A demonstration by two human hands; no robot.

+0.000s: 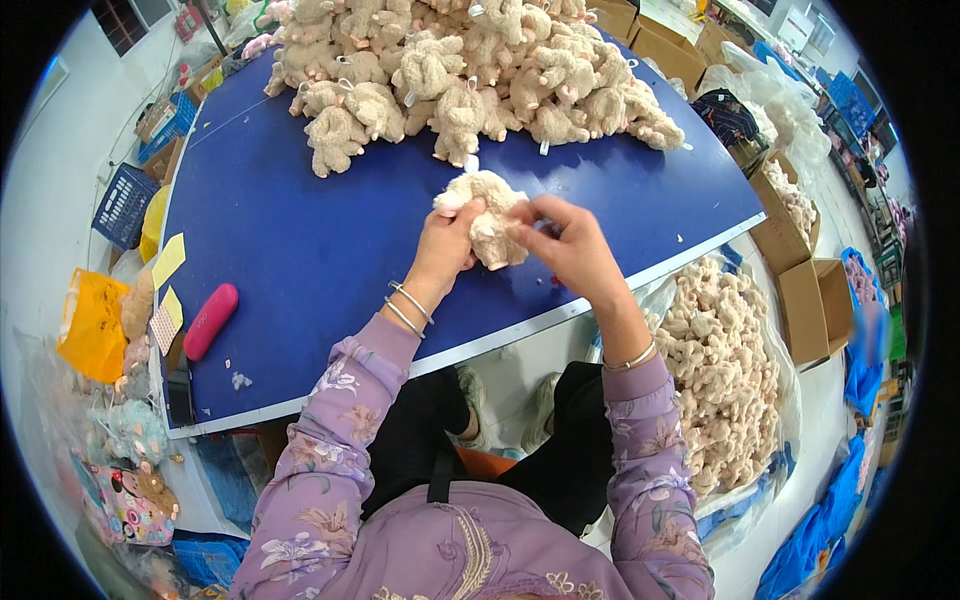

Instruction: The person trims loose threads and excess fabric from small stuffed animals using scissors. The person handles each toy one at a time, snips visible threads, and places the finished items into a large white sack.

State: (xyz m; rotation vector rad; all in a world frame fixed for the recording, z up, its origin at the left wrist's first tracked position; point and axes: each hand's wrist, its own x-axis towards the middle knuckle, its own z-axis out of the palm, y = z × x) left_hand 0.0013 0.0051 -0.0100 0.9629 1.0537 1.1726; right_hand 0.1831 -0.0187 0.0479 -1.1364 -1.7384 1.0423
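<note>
A small beige plush toy (pixel 490 205) with curly fur is held above the blue table, a white tag loop showing at its top. My left hand (pixel 446 240) is closed round its left side, thumb on the fur. From the right, my right hand (pixel 565 240) pinches at the toy's right side with thumb and fingertips; whether a thread or fluff is between them is too small to tell. Beyond my hands lies a large heap of similar plush toys (pixel 460 110), several with white tags.
The blue table (pixel 300 260) has a pale metal edge. A pink case (pixel 211 321) lies at its left, near yellow paper (pixel 169 260). On my right, a big bag of beige plush pieces (pixel 720 380) stands on the floor beside open cardboard boxes (pixel 815 310). A blue crate (pixel 125 205) is at the left.
</note>
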